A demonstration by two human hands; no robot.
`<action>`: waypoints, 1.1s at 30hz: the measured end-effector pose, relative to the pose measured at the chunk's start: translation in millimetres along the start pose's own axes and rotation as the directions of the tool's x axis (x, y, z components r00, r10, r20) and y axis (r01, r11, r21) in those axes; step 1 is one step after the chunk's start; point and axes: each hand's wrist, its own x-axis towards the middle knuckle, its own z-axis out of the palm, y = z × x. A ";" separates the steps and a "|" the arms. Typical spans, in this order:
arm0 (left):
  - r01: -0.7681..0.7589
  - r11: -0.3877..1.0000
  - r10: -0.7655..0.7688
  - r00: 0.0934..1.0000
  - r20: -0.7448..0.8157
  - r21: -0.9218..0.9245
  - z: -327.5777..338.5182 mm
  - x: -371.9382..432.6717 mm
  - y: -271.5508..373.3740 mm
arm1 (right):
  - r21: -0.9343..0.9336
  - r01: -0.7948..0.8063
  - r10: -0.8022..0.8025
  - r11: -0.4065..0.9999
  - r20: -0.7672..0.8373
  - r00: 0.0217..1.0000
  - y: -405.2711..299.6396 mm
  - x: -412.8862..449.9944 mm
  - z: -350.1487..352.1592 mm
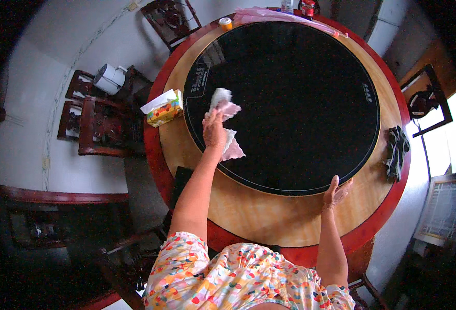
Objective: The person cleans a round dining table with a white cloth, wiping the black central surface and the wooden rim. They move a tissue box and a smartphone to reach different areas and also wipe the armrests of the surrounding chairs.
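A round black glass turntable lies on a round wooden table with a red rim. Near the turntable's left edge, my left hand presses on a pink and white cloth, whose ends stick out above and below the hand. At the turntable's lower right edge rests my right hand, fingers spread and holding nothing; whether the palm touches the glass edge I cannot tell.
A tissue box stands at the table's left. At the far side are an orange container with a white lid, pink sheeting and a red-labelled jar. A crumpled dark cloth or bag lies at right. Carved wooden chairs surround the table.
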 end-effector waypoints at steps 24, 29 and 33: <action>0.220 0.936 -0.213 0.975 0.055 -0.274 59.8 21.3 68.1 | -0.126 0.026 -0.030 0.992 -0.033 0.999 18.6 -1.3 8.0; -0.291 0.889 0.364 0.917 0.161 -0.353 82.3 -69.3 174.6 | -0.289 0.114 -0.164 0.951 -0.156 0.974 51.3 0.6 18.1; -0.762 0.584 0.790 0.613 -0.022 -0.278 68.8 -127.8 208.4 | 0.048 -0.095 0.091 0.994 0.091 0.992 16.0 3.0 0.9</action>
